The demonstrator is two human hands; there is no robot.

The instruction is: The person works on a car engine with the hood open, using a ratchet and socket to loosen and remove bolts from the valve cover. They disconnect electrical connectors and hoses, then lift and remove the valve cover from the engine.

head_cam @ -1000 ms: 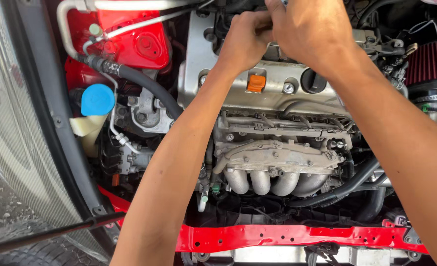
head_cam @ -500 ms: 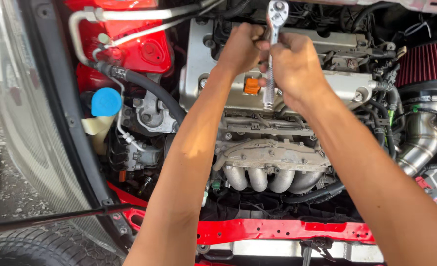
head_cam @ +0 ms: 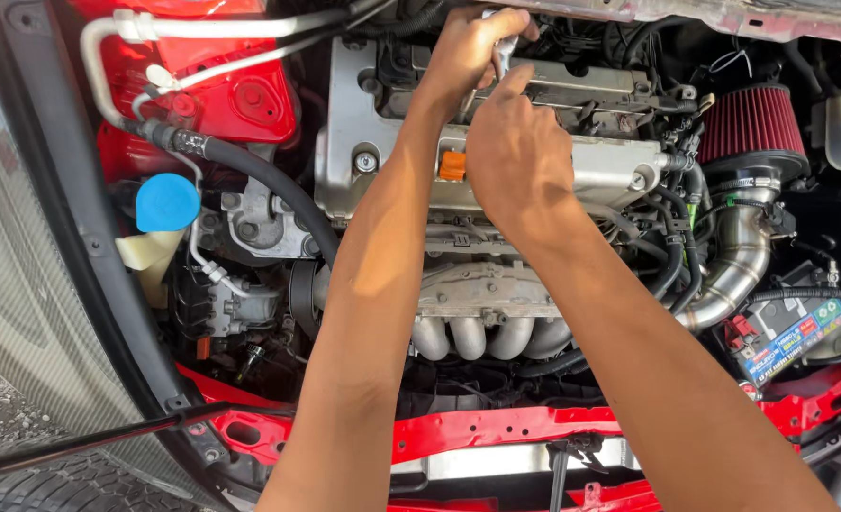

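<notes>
1. Red car parts frame an open engine bay, with a silver engine cover (head_cam: 344,123) in the middle.
2. Up top, the left hand (head_cam: 468,52) has its grip closed around a shiny metal wrench (head_cam: 502,52).
3. Just below, the right hand (head_cam: 520,152) curls its fingers near the wrench; whether it touches is hidden.
4. An orange cap (head_cam: 452,165) sits beside the right hand.
5. A blue cap (head_cam: 167,202) sits far left, a red air filter (head_cam: 750,123) far right.
6. Both arms cover the engine's middle.
</notes>
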